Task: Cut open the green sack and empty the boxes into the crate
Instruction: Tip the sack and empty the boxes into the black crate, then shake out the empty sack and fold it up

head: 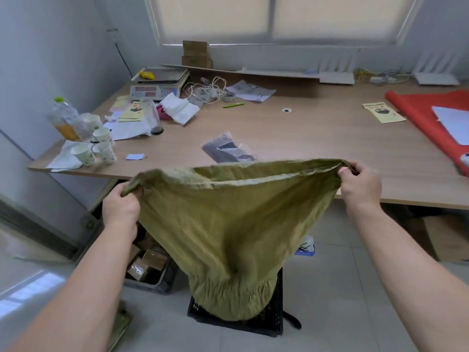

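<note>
The green sack (228, 224) hangs upside down in front of the table edge. My left hand (121, 204) grips its upper left corner and my right hand (360, 184) grips its upper right corner, so the top edge is stretched between them. The sack's bulging lower end rests in a black crate (276, 318) on the floor. What is inside the sack is hidden. A grey crate (162, 283) to the left holds several brown boxes (149, 262).
The wooden table (304, 138) carries paper cups (101, 146), a bottle (66, 120), a scale (157, 85), papers, a dark plastic bag (228, 148) and a red sheet (426, 118). A cardboard box (449, 237) stands under the table on the right. The floor is tiled.
</note>
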Tool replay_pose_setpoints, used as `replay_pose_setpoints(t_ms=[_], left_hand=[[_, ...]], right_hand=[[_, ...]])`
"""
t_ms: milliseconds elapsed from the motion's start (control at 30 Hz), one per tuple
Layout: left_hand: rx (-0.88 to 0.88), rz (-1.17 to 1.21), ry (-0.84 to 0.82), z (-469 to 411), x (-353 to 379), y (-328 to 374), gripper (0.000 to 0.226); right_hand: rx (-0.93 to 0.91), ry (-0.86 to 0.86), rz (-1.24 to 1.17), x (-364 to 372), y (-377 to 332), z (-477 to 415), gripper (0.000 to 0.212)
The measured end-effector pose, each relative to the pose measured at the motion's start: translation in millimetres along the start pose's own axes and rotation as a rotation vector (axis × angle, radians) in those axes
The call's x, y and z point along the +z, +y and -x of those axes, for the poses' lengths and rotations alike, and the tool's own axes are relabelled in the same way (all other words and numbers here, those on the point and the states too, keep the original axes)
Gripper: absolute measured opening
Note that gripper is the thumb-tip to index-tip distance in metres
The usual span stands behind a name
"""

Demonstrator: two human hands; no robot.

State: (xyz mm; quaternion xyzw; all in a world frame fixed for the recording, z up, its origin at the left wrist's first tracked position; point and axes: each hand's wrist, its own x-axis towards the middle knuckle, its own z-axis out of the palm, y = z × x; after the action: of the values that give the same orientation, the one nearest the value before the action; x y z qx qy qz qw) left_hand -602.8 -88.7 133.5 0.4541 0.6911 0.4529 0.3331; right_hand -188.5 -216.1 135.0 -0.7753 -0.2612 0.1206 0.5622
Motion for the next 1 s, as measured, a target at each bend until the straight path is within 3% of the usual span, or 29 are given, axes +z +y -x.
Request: replay_pose_setpoints(t_ms=[167, 300, 433, 600, 733, 900, 1000], left_hand=[[-0.058, -0.066, 0.069, -5.7, -1.1, 22.1, 0.043], [-0.009, 0.044, 0.135, -5.8, 0.2, 40.4, 0.026], [0.153, 0.062, 0.194, -2.2, -7.8, 65.3, 0.026], [0.242, -0.107, 0.080, -1.1, -18.3, 79.7, 0.013], [0.228, 0.254, -0.097, 6.2, -22.8, 98.5, 0.017], [0.194, 0.233, -0.154, 7.7, -20.0, 106.6, 0.013], [0.107, 0.498, -0.236, 25.2, -13.3, 124.4, 0.016]], right_hand=[[0.115, 0.027, -0.288, -1.1, -5.7, -12.3, 0.008], [0.216, 0.116, -0.492, -7.3, -14.1, -28.2, 0.005], [0.132, 0.145, -0.687, -18.9, -43.2, -44.9, 0.015], [0.129, 0.121, -0.680, -29.9, -59.5, -53.4, 0.032], [0.082, 0.032, -0.725, -40.3, -65.8, -57.6, 0.021], [0.014, -0.051, -0.532, -30.6, -84.7, -54.8, 0.010], [0.088, -0.132, -0.746, -24.6, -96.9, -49.8, 0.011]])
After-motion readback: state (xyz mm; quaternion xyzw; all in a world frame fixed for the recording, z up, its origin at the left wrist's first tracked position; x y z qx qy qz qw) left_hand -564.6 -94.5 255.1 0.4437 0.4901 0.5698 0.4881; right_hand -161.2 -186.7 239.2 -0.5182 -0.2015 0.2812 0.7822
